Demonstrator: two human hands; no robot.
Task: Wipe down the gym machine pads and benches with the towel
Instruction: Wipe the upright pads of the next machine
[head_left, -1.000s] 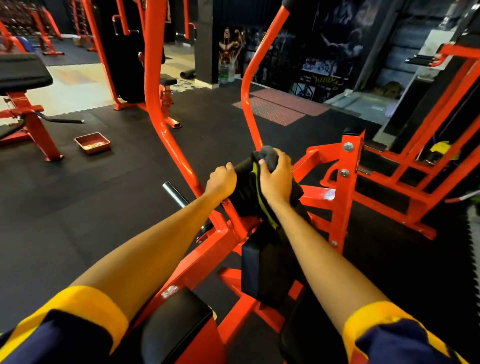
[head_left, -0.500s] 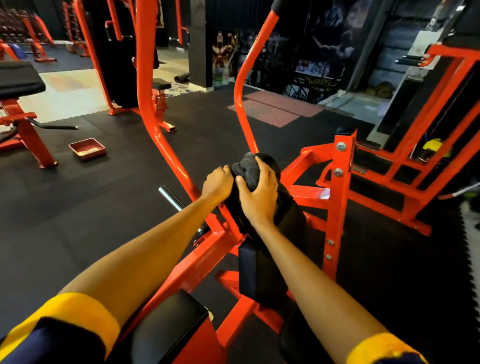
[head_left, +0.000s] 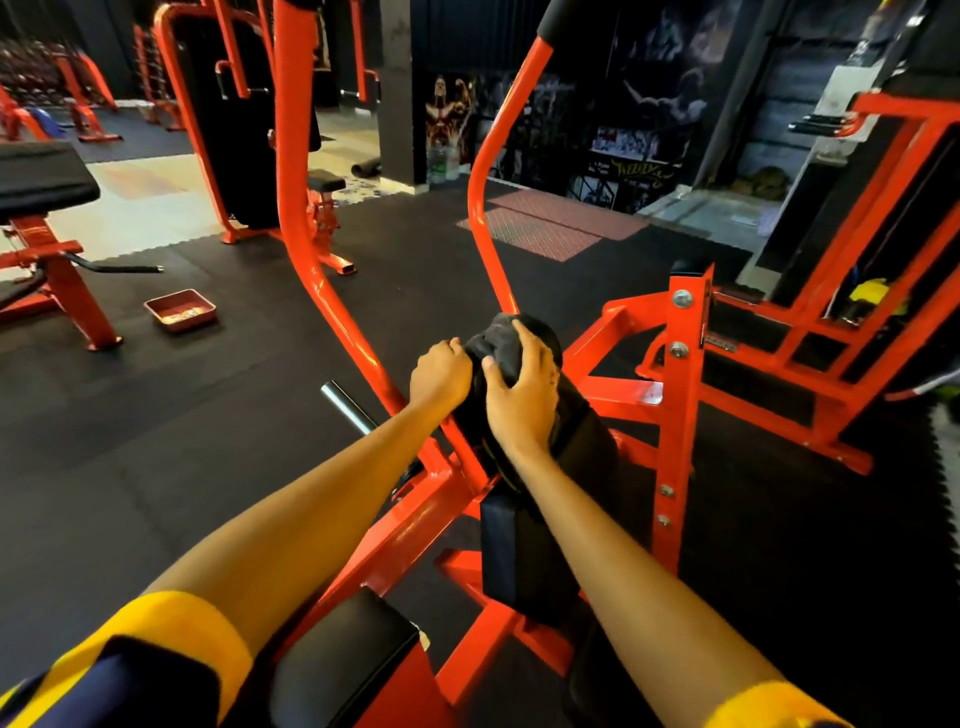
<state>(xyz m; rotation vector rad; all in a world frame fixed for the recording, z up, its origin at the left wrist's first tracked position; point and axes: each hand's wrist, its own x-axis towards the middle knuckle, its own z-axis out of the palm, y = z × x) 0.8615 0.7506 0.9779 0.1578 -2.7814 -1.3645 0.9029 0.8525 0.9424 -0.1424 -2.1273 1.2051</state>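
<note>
Where the upright chest pad (head_left: 524, 551) of the red machine (head_left: 680, 415) comes to its top edge, a dark towel (head_left: 501, 343) sits bunched over it, and both hands are on that bundle. The right hand (head_left: 522, 387) lies cupped across the near face of the towel, its fingers (head_left: 519, 332) spread and bent over the crown and the thumb pressed in on the left. The left hand (head_left: 440, 376) is balled tight just beside it, fingers curled in against the towel's left edge, though what exactly they close around is hidden from here. Both forearms reach out from yellow-cuffed sleeves (head_left: 171, 623), passing over the black seat pad (head_left: 353, 654) at the near edge. Two red handle arms (head_left: 311, 249) rise on either side of the pad, the left one running close past the left hand, with a bare steel peg (head_left: 345, 405) jutting out below it. To the right, the bolted post of the frame stands near the pad's right edge. Black rubber floor (head_left: 182, 441) spreads broad to the left, where a small red tray (head_left: 181, 310) lies well apart, near a black-topped bench (head_left: 41, 176) on red legs.
</note>
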